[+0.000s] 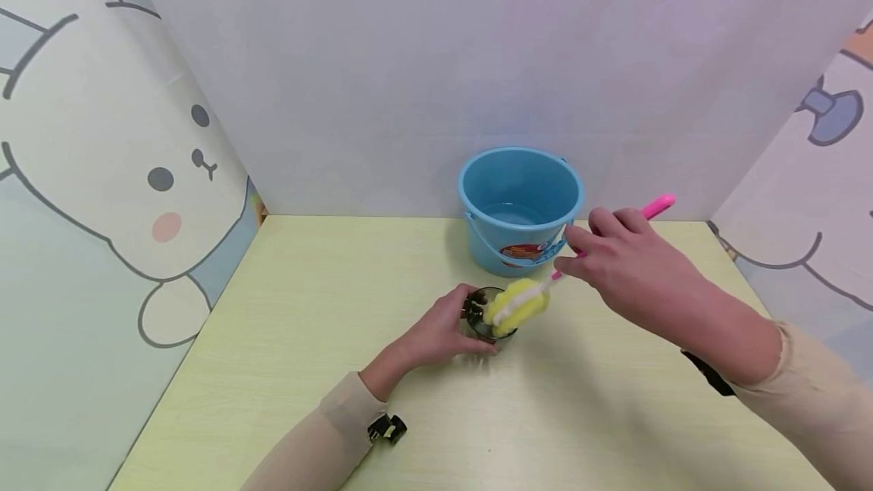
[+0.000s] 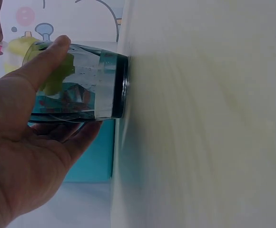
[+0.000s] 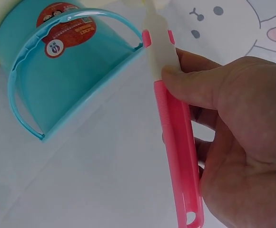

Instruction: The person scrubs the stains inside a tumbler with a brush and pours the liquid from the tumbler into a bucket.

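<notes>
A dark-tinted clear glass [image 1: 481, 314] stands upright on the table, its base on the surface in the left wrist view. My left hand [image 1: 439, 329] grips its side, thumb on one side and fingers on the other. My right hand [image 1: 624, 260] holds a cup brush by its pink handle [image 3: 176, 137], thumb laid along the white part near the neck. The brush's yellow and white sponge head [image 1: 520, 304] tilts down into the mouth of the glass. Yellow sponge shows through the glass wall [image 2: 88, 78] in the left wrist view.
Behind the glass stands a light blue bucket [image 1: 521, 245] with a red label, its handle hanging at the front. The pale wooden table [image 1: 327, 279] meets a plain back wall [image 1: 355, 97]. Cartoon-printed panels [image 1: 89, 173] flank it on both sides.
</notes>
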Available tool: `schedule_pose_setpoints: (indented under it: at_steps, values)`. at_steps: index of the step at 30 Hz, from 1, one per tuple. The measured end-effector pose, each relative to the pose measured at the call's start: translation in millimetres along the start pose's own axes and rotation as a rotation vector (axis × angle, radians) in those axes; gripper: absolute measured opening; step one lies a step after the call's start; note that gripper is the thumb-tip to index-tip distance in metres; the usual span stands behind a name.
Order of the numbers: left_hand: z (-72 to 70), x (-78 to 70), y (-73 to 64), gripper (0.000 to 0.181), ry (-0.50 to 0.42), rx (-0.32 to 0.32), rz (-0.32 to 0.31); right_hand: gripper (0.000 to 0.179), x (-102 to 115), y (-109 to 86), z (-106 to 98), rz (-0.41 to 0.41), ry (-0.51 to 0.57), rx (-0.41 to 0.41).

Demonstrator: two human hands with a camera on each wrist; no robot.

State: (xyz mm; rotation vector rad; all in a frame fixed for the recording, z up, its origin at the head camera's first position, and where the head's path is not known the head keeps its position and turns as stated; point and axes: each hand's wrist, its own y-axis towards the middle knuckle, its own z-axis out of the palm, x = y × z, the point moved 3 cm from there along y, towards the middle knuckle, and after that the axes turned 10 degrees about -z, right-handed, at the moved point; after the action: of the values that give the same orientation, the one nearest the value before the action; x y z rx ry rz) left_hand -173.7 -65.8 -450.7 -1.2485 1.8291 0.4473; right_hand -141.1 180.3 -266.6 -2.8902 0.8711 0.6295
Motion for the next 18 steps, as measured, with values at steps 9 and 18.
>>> schedule_pose_setpoints:
  at_steps: [9, 18]
  values:
    - [0.2, -0.2, 0.3, 0.090, 0.001, -0.002, -0.004, 0.052, 2.3, 0.0, 5.2, -0.025, 0.070, -0.038]
    - [1.0, 0.6, 1.2, 0.089, -0.006, 0.000, -0.021, 0.052, 5.8, 4.9, 16.5, -0.026, 0.098, -0.083]
